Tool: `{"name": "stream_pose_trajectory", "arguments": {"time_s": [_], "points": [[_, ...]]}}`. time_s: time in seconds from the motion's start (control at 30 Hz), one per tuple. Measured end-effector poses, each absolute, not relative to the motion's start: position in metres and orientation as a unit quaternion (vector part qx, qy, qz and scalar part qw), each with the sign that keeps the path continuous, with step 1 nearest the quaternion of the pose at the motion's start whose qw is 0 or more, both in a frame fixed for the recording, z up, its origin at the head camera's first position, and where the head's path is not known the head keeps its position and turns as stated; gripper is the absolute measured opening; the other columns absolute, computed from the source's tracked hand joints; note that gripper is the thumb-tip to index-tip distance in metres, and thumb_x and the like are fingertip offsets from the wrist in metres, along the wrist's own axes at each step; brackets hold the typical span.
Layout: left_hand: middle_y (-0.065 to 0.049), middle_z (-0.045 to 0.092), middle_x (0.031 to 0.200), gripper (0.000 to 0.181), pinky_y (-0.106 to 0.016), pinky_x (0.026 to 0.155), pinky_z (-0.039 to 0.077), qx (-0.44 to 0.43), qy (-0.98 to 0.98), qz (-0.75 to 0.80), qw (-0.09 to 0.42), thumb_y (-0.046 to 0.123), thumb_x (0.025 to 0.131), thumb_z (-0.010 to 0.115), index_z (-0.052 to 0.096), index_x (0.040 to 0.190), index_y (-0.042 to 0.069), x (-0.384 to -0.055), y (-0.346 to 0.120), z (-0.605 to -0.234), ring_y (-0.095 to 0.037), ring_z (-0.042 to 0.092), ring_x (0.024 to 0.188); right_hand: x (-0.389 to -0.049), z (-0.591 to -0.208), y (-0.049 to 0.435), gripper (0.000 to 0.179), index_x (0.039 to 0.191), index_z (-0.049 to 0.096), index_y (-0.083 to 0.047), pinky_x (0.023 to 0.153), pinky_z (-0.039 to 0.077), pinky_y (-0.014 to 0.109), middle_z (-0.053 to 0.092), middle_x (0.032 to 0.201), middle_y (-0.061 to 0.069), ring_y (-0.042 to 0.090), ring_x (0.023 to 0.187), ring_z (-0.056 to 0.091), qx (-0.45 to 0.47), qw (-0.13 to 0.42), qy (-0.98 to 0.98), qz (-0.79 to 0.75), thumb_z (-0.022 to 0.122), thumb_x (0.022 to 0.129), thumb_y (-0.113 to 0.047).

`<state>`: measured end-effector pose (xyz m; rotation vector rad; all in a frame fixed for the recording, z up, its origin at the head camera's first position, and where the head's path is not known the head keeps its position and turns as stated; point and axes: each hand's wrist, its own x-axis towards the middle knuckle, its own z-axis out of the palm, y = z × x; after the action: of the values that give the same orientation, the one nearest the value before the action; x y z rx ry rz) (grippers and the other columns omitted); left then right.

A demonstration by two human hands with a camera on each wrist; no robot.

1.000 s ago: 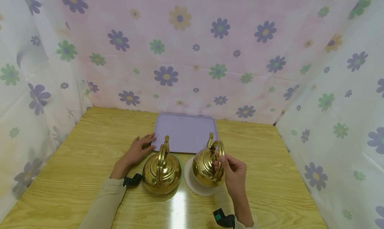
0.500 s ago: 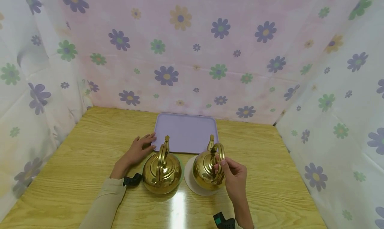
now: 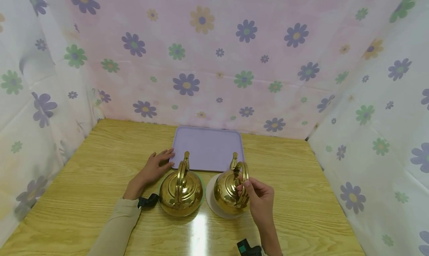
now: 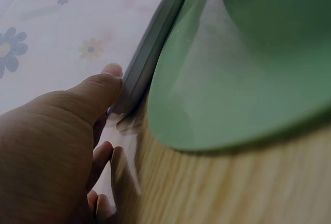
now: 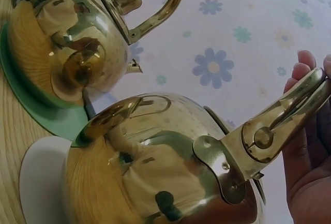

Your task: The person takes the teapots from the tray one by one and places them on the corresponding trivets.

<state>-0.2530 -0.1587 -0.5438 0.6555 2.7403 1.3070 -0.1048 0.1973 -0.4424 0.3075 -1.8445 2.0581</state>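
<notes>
My right hand [image 3: 262, 198] grips the arched handle of a shiny gold kettle [image 3: 223, 195] over a round off-white mat [image 3: 209, 197]. The fingers curl round that handle in the right wrist view. Whether the kettle's base touches the mat cannot be seen. A matching gold kettle [image 3: 192, 198] stands upright to its left on a round green mat [image 4: 232, 94]. Both spouts point away from me. Beside the left corner of a lilac tray [image 3: 207, 148] lies my left hand [image 3: 154, 169], fingers relaxed, with fingertips at the tray's edge.
Everything lies on a wood-grain table [image 3: 295, 189]. Flowered cloth [image 3: 218, 62] encloses the back and both sides. The tray lies behind the kettles, close to the back cloth. The two kettles stand side by side with a narrow gap.
The right kettle has come down a little and shifted slightly left over the off-white mat, my right hand moving with it. My left hand, the other kettle and the tray have stayed put.
</notes>
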Motion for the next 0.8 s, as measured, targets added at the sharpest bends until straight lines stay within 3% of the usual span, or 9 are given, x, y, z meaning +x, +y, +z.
{"name": "stream_pose_trajectory", "arguments": {"time_s": [0.47, 0.8], "points": [[-0.015, 0.036, 0.162, 0.052, -0.065, 0.122, -0.001, 0.212, 0.883, 0.418, 0.015, 0.023, 0.104, 0.060, 0.049, 0.147, -0.003, -0.2525, -0.1594, -0.5434, -0.042, 0.027, 0.151, -0.1056, -0.4439, 0.1965, 0.025, 0.104, 0.061, 0.030, 0.064, 0.059, 0.023, 0.077, 0.082, 0.004, 0.008, 0.069, 0.069, 0.107, 0.173, -0.653, 0.729, 0.055, 0.101, 0.006], [-0.014, 0.036, 0.162, 0.052, -0.063, 0.123, -0.002, 0.207, 0.884, 0.419, 0.022, 0.023, 0.104, 0.061, 0.049, 0.148, -0.002, -0.2510, -0.1589, -0.5426, -0.041, 0.026, 0.152, -0.1049, -0.4450, 0.1989, 0.022, 0.104, 0.064, 0.027, 0.064, 0.059, 0.023, 0.075, 0.078, -0.003, 0.009, 0.067, 0.068, 0.118, 0.175, -0.653, 0.727, 0.053, 0.101, 0.008]]}}
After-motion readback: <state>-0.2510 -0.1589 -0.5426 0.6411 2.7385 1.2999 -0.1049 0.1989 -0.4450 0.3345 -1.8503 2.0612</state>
